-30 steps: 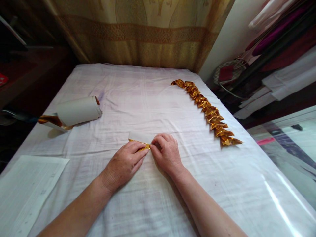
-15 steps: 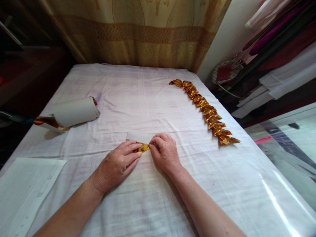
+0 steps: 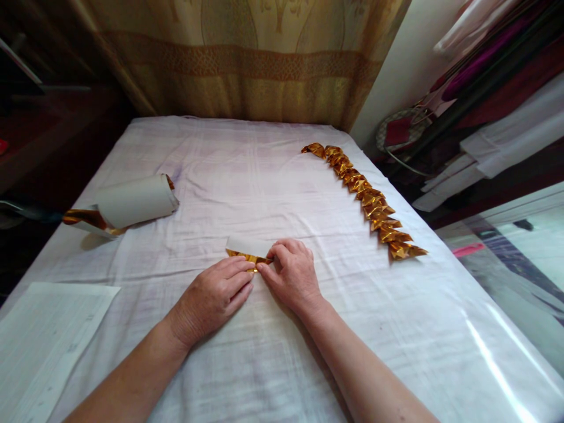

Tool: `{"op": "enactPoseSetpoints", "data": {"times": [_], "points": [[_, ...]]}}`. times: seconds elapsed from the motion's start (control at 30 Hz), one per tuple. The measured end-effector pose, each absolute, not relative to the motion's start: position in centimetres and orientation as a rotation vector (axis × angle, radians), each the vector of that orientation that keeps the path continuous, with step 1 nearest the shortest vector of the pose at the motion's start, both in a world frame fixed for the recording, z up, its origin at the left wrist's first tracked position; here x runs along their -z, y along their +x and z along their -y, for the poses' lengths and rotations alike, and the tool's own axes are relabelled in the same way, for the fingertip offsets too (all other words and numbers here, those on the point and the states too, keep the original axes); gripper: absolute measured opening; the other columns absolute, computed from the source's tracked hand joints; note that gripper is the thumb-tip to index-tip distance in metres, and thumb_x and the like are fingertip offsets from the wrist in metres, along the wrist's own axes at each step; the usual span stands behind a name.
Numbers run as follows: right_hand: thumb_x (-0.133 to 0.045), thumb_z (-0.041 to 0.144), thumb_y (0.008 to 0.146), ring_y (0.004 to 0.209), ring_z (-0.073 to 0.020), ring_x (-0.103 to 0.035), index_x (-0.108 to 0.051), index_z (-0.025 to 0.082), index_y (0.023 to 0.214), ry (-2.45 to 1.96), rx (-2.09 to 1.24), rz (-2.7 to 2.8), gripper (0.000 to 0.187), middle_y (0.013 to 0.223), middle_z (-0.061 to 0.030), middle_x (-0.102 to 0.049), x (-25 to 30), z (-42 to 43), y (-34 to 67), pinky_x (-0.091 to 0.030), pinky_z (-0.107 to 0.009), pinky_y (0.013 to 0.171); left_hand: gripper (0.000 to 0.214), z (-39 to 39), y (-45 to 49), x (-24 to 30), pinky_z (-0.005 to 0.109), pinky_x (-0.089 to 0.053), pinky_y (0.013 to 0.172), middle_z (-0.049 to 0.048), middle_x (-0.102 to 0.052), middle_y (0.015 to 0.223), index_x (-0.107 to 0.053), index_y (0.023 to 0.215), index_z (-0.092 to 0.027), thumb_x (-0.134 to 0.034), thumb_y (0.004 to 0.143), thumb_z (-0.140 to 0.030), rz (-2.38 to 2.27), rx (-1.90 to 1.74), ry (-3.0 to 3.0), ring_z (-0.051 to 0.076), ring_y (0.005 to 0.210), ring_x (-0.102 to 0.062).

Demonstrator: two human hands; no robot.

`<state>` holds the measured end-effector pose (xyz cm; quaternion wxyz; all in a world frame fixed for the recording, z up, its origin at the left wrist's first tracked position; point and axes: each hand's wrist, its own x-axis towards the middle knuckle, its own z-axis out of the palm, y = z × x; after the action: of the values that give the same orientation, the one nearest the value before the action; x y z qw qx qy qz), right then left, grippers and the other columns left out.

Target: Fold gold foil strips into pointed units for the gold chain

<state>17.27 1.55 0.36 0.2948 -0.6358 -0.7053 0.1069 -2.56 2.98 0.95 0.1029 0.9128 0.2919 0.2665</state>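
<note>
A small piece of gold foil paper [image 3: 248, 257] with a white back lies partly folded on the bed, its white flap standing on the far side. My left hand [image 3: 215, 292] presses the near edge of the foil with its fingers held together. On the other end, my right hand [image 3: 294, 273] pinches the paper between thumb and curled fingers. The thumb of my right hand almost meets the left fingertips. Part of the fold is hidden under the fingers. To the right lies a row of folded gold foil pieces [image 3: 372, 202], overlapping in a curved chain.
A roll of white-backed gold foil [image 3: 134, 202] rests on the left of the bed. Nearer, a white paper sheet [image 3: 48, 346] lies at the left edge. A curtain [image 3: 247, 64] hangs behind the bed [image 3: 229, 164], and clothes [image 3: 515, 135] hang at the right.
My right thumb has moved left and down along the paper toward my left fingers. The gold strip beside it looks more folded over, and the left fingers have shifted slightly.
</note>
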Motion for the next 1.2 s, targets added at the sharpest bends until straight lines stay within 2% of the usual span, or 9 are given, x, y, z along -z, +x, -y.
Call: {"op": "enactPoseSetpoints", "data": {"times": [0.13, 0.5, 0.63, 0.7, 0.8, 0.9, 1.03, 1.2], "points": [[-0.065, 0.022, 0.088, 0.097, -0.0229, -0.057, -0.065, 0.024, 0.085, -1.66, -0.323, 1.88, 0.003, 0.101, -0.0045, -0.067, -0.2, -1.6, 17.4, -0.038, -0.037, 0.084, 0.021, -3.1, -2.6, -0.9, 0.037, -0.056, 0.099, 0.0071, -0.074, 0.11, -0.072, 0.105, -0.018, -0.054, 0.095, -0.02, -0.857, -0.814, 2.718, 0.02, 0.109, -0.067], [-0.051, 0.005, 0.088, 0.097, -0.0217, -0.058, -0.065, 0.023, 0.087, -1.629, -0.315, 1.854, 0.022, 0.097, -0.0036, -0.069, 0.2, -1.8, 17.7, -0.038, -0.036, 0.084, 0.02, -3.2, -2.6, -1.1, 0.035, -0.057, 0.095, 0.0076, -0.074, 0.108, -0.071, 0.098, -0.017, -0.051, 0.097, -0.02, -0.853, -0.798, 2.755, 0.02, 0.105, -0.068], [-0.05, 0.01, 0.091, 0.096, -0.0211, -0.058, -0.063, 0.022, 0.091, -1.581, -0.3, 1.807, 0.017, 0.097, -0.0043, -0.069, 0.2, -1.6, 17.6, -0.038, -0.035, 0.085, 0.02, -3.1, -2.6, -1.1, 0.036, -0.057, 0.095, 0.0086, -0.074, 0.108, -0.071, 0.098, -0.016, -0.051, 0.097, -0.02, -0.86, -0.788, 2.753, 0.02, 0.105, -0.068], [-0.058, 0.019, 0.089, 0.096, -0.022, -0.058, -0.062, 0.021, 0.093, -1.592, -0.291, 1.83, 0.006, 0.097, -0.0043, -0.068, 0.1, -1.5, 17.5, -0.038, -0.036, 0.085, 0.021, -3.1, -2.5, -1.1, 0.037, -0.057, 0.095, 0.0088, -0.074, 0.109, -0.071, 0.099, -0.016, -0.052, 0.097, -0.02, -0.862, -0.779, 2.749, 0.02, 0.105, -0.068], [-0.067, 0.026, 0.085, 0.096, -0.023, -0.057, -0.062, 0.022, 0.091, -1.629, -0.278, 1.879, 0.01, 0.097, -0.0041, -0.067, -0.1, -1.4, 17.3, -0.038, -0.036, 0.086, 0.022, -3.0, -2.4, -1.1, 0.037, -0.056, 0.096, 0.0086, -0.074, 0.11, -0.072, 0.099, -0.016, -0.051, 0.097, -0.021, -0.875, -0.773, 2.739, 0.02, 0.105, -0.068], [-0.063, 0.02, 0.087, 0.096, -0.0224, -0.057, -0.062, 0.022, 0.091, -1.629, -0.272, 1.884, 0.005, 0.099, -0.0045, -0.067, 0.2, -1.5, 17.4, -0.038, -0.036, 0.086, 0.022, -3.1, -2.4, -1.0, 0.037, -0.057, 0.095, 0.0082, -0.074, 0.109, -0.072, 0.098, -0.016, -0.051, 0.097, -0.022, -0.881, -0.78, 2.742, 0.02, 0.103, -0.068], [-0.054, 0.009, 0.09, 0.095, -0.0211, -0.058, -0.063, 0.022, 0.091, -1.577, -0.235, 1.873, 0.015, 0.099, -0.0043, -0.069, 0.7, -1.7, 17.7, -0.038, -0.035, 0.085, 0.021, -3.1, -2.5, -0.9, 0.036, -0.056, 0.095, 0.0076, -0.074, 0.109, -0.072, 0.099, -0.017, -0.051, 0.097, -0.022, -0.874, -0.775, 2.749, 0.02, 0.103, -0.068], [-0.053, 0.008, 0.089, 0.093, -0.0207, -0.058, -0.065, 0.021, 0.088, -1.459, -0.139, 1.888, 0.019, 0.097, -0.0042, -0.069, 0.4, -1.1, 17.8, -0.04, -0.034, 0.083, 0.02, -3.1, -2.5, -1.0, 0.035, -0.057, 0.094, 0.0074, -0.074, 0.107, -0.071, 0.097, -0.018, -0.052, 0.097, -0.021, -0.875, -0.783, 2.734, 0.02, 0.103, -0.068]]}}
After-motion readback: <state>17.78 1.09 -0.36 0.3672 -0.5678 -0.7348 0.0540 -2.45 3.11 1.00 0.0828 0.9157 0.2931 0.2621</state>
